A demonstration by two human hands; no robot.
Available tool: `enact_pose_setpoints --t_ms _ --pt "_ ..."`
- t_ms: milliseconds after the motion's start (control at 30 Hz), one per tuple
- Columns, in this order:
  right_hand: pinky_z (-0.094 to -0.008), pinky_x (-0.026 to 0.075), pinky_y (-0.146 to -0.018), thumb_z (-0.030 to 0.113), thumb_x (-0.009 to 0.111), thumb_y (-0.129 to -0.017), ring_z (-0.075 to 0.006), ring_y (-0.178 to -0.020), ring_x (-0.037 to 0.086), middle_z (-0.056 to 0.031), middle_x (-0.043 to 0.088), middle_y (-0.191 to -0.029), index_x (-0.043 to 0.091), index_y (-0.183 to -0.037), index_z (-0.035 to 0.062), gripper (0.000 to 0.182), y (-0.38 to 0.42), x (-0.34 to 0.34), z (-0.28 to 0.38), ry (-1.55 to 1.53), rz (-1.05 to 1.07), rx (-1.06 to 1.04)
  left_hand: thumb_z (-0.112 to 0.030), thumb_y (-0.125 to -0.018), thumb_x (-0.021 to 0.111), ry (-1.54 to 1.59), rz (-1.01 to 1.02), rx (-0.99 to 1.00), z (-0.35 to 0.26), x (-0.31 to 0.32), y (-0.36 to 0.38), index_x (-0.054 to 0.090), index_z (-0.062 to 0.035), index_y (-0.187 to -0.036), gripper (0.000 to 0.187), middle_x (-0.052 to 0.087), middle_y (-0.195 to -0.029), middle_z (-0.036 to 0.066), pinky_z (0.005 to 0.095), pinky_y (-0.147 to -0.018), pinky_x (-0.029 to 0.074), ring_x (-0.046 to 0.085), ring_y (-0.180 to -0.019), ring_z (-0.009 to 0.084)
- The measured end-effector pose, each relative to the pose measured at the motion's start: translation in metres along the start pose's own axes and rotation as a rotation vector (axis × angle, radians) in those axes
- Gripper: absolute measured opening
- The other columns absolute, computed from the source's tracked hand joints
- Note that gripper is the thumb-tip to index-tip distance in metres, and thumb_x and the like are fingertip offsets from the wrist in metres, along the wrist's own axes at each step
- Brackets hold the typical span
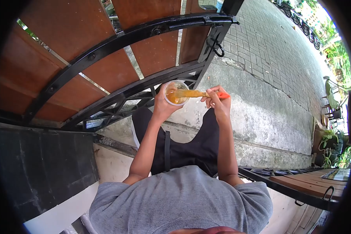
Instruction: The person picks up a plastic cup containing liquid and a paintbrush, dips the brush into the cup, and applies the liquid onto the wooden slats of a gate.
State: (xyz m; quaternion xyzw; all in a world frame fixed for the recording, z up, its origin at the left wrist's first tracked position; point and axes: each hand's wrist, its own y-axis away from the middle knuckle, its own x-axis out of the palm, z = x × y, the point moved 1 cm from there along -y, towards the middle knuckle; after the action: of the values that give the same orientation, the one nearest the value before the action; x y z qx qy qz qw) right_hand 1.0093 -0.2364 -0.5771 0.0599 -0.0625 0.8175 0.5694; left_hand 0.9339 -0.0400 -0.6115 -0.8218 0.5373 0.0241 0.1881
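My left hand is wrapped round a clear plastic cup with amber-coloured liquid in it. A brush with a yellowish handle and a red-orange end lies across the cup's rim, its bristle end inside the cup. My right hand grips the brush near the red-orange end, to the right of the cup. Both hands are above my knees, close to the lower frame of a gate with brown panels.
A black curved metal bar crosses the gate panels, with a latch at its right edge. Concrete ground and grey paving lie to the right. Another wood-panelled gate is at lower right, near potted plants.
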Motion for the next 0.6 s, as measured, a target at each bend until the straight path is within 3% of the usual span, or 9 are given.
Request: enact_pose_setpoints --t_ms 133,200,367,467,500,600 --pt "-0.0194 0.037 -0.045 0.016 0.064 -0.095 -0.0032 -0.049 0.048 -0.0073 0.067 -0.067 0.059 -0.09 0.0009 0.017 -0.002 -0.001 0.017 0.141 0.13 0.0 -0.005 -0.06 0.088 0.065 0.081 0.021 0.004 0.015 0.01 0.052 -0.0042 -0.122 0.072 0.064 -0.106 0.007 0.0308 -0.092 0.05 0.063 -0.102 0.0169" --pt "-0.0192 0.037 -0.047 0.019 0.066 -0.093 -0.0038 -0.05 0.05 -0.0069 0.067 -0.067 0.059 -0.098 -0.0004 0.022 0.004 -0.005 0.015 0.188 0.146 0.042 -0.004 -0.059 0.088 0.08 0.102 0.022 0.002 0.017 0.015 0.052 -0.0042 -0.122 0.072 0.064 -0.107 0.007 0.0304 -0.093 0.049 0.062 -0.102 0.0167" --pt "-0.0217 0.041 -0.051 0.026 0.077 -0.085 -0.0047 -0.055 0.05 -0.0041 0.067 -0.073 0.057 -0.121 0.001 0.049 0.026 -0.018 0.049 0.43 0.158 -0.063 -0.002 -0.058 0.088 0.078 0.168 0.011 -0.012 0.02 0.015 0.052 -0.0043 -0.123 0.074 0.063 -0.109 0.007 0.0307 -0.094 0.049 0.062 -0.103 0.0173" --pt "-0.0237 0.043 -0.054 0.028 0.08 -0.082 -0.0064 -0.058 0.052 -0.0031 0.066 -0.074 0.052 -0.129 0.0009 0.062 0.043 -0.046 0.077 0.59 -0.017 -0.036 -0.001 -0.057 0.088 0.091 0.169 0.05 -0.014 0.022 0.014 0.052 -0.0048 -0.124 0.076 0.064 -0.109 0.008 0.0314 -0.095 0.049 0.062 -0.105 0.0185" --pt "-0.023 0.043 -0.055 0.024 0.081 -0.08 -0.0043 -0.06 0.051 -0.0027 0.066 -0.076 0.056 -0.125 0.0012 0.057 0.051 -0.05 0.087 0.595 -0.048 -0.029 0.0 -0.056 0.088 0.104 0.171 0.055 -0.013 0.024 0.014 0.052 -0.0047 -0.124 0.076 0.064 -0.109 0.008 0.0312 -0.095 0.049 0.062 -0.106 0.0182" --pt "-0.0259 0.047 -0.063 0.017 0.079 -0.078 -0.01 -0.068 0.058 -0.0039 0.069 -0.084 0.062 -0.12 0.0024 0.047 0.086 -0.045 0.122 0.646 0.43 -0.272 0.001 -0.056 0.088 0.141 0.182 0.077 -0.018 0.027 0.009 0.05 -0.0041 -0.124 0.078 0.062 -0.112 0.008 0.0311 -0.097 0.048 0.061 -0.107 0.0174"
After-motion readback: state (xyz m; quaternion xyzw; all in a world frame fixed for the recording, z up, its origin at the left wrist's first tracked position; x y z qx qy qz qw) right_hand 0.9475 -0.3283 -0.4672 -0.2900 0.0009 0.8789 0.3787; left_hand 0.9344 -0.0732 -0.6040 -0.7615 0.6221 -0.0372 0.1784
